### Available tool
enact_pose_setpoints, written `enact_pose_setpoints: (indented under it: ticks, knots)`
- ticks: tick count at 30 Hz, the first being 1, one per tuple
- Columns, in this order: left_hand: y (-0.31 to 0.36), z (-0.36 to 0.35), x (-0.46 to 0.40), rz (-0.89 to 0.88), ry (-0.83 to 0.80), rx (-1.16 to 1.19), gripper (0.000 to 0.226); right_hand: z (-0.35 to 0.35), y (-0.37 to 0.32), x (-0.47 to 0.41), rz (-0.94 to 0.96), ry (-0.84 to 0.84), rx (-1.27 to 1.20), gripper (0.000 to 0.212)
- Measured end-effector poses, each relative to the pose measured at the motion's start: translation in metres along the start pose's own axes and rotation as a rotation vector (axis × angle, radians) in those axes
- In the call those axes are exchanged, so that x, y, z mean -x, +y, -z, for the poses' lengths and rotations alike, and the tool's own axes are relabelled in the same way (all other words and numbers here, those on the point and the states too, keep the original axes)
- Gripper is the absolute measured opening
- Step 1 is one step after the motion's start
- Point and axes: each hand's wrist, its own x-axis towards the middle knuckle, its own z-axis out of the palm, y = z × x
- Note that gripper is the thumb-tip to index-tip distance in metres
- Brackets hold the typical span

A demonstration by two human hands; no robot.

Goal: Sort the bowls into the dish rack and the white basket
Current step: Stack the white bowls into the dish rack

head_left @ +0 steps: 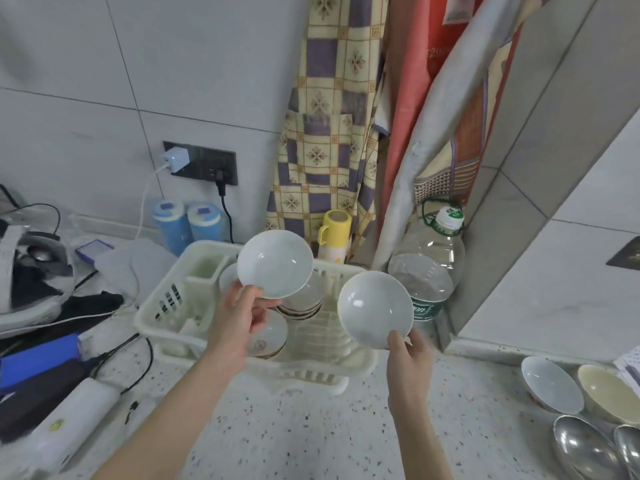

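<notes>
You had a bowl in each hand there! Your left hand (239, 317) pinched a white bowl (275, 263) by its near rim, fingers curled on it, above the dish rack (166, 306). Your right hand (410, 355) gripped a second white bowl (375, 308) the same way, over the rack's right side. Patterned bowls (304, 299) already sat stacked inside the rack, so some sorting looked done. Plenty was left: two ceramic bowls (552, 384) and metal bowls (585, 448) waited on the tabletop (311, 438), near right. No separate white basket showed.

Both hands — left (239, 317), right (410, 355) — pinch white bowls above the dish rack (166, 306).
</notes>
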Motion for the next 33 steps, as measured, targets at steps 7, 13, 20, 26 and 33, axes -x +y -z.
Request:
enact_pose_setpoints:
  ticks: [7,13,20,26,33]
  knots:
    - [0.007,0.079,-0.031,-0.010,0.184,-0.097,0.032,-0.077,0.008,0.024,0.040,-0.108,0.178,0.033]
    - [0.000,0.106,-0.048,-0.083,0.255,-0.095,0.032,-0.115,0.021,0.033,0.022,-0.192,0.280,0.026]
    - [-0.012,0.108,-0.069,-0.070,0.230,-0.150,0.032,-0.134,0.018,0.030,-0.007,-0.280,0.474,0.011]
    - [-0.023,0.111,-0.078,-0.074,0.230,-0.090,0.026,-0.143,0.019,0.022,-0.084,-0.372,0.547,0.024]
    - [-0.033,0.113,-0.083,-0.119,0.264,-0.070,0.029,-0.148,0.029,0.016,-0.117,-0.425,0.693,0.023]
